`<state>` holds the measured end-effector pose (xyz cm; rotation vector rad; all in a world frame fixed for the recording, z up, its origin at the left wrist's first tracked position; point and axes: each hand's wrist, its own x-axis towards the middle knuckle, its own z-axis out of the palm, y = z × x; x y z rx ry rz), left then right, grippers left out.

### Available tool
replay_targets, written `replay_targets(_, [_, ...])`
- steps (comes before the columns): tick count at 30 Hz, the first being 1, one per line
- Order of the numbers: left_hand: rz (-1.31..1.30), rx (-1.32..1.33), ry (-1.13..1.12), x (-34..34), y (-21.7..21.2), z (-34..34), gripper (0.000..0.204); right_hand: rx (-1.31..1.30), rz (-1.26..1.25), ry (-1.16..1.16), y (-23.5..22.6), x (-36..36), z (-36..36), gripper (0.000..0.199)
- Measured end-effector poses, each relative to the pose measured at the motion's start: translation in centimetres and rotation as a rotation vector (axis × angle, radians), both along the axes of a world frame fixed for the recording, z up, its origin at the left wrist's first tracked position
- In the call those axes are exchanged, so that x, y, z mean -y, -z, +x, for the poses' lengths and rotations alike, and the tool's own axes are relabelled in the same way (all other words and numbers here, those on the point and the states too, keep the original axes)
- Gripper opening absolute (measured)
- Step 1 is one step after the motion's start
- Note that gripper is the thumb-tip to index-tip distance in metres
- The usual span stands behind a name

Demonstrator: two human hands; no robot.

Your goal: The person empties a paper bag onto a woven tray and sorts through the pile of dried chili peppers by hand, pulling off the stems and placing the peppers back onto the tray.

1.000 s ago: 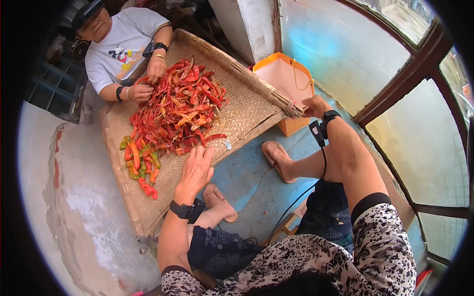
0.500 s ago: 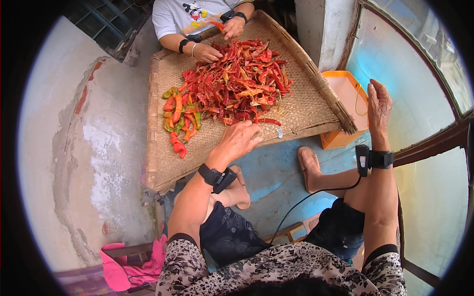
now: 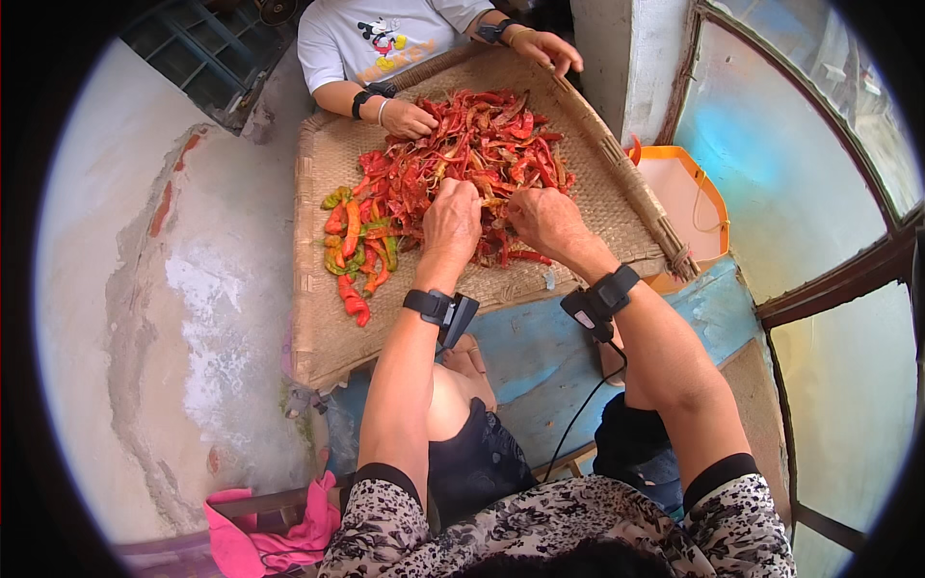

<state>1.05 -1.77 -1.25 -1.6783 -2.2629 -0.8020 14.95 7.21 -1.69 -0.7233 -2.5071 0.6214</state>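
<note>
A heap of dried red chili peppers (image 3: pixel 482 125) lies on a woven bamboo tray (image 3: pixel 602 207). My left hand (image 3: pixel 451 223) rests at the near edge of the heap, its fingers curled down and pinched on a chili pepper. Just to the right, my right hand (image 3: pixel 551 220) is closed too, its fingertips on a pale yellowish chili pepper (image 3: pixel 494 202) between both hands. The exact grip is partly hidden by the fingers and the heap. Fresher red, orange and green peppers (image 3: pixel 356 246) form a smaller group to the left.
Across the tray, a co-worker's hand (image 3: pixel 408 118) touches the heap; their other hand (image 3: pixel 547 50) is stretched over the far right rim. A red pepper (image 3: pixel 635 150) shows above an orange-edged box (image 3: pixel 713 197) beside the tray. Pink cloth (image 3: pixel 279 530) hangs at lower left.
My right hand has come from beside the box to the heap and closed. My left hand moved slightly farther in. The co-worker's hand with the pepper swung toward the box and opened.
</note>
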Motion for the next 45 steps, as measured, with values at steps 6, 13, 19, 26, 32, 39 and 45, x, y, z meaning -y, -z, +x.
replay_targets(6, [0.04,0.123,0.026,2.3,0.9,-1.6,0.022,0.008,-0.017,-0.036,0.5,1.4,-2.2,0.018])
replay_targets(13, [0.017,0.208,0.141,2.4,3.8,-1.0,0.019,-0.063,-0.075,-0.025,2.0,2.8,-4.0,0.019])
replay_targets(19, [0.075,0.269,0.086,2.7,4.7,-1.4,0.021,0.04,0.056,-0.062,1.7,3.6,-4.0,0.022])
replay_targets(26, [0.388,0.295,0.077,1.9,2.4,-0.5,0.009,-0.112,0.017,-0.008,0.5,4.0,-4.1,0.019])
replay_targets(32, [0.521,0.524,0.06,2.5,-0.5,-0.1,0.008,-0.457,-0.882,-0.171,-0.4,2.9,-3.6,0.021])
replay_targets(39, [0.555,0.558,0.138,3.3,-0.6,-0.2,0.009,-0.576,-1.278,-0.223,-2.2,2.6,-3.0,0.037])
replay_targets(45, [0.506,0.281,0.267,3.4,-1.6,1.5,0.008,-0.589,-1.254,-0.272,-2.5,1.8,-2.9,0.027])
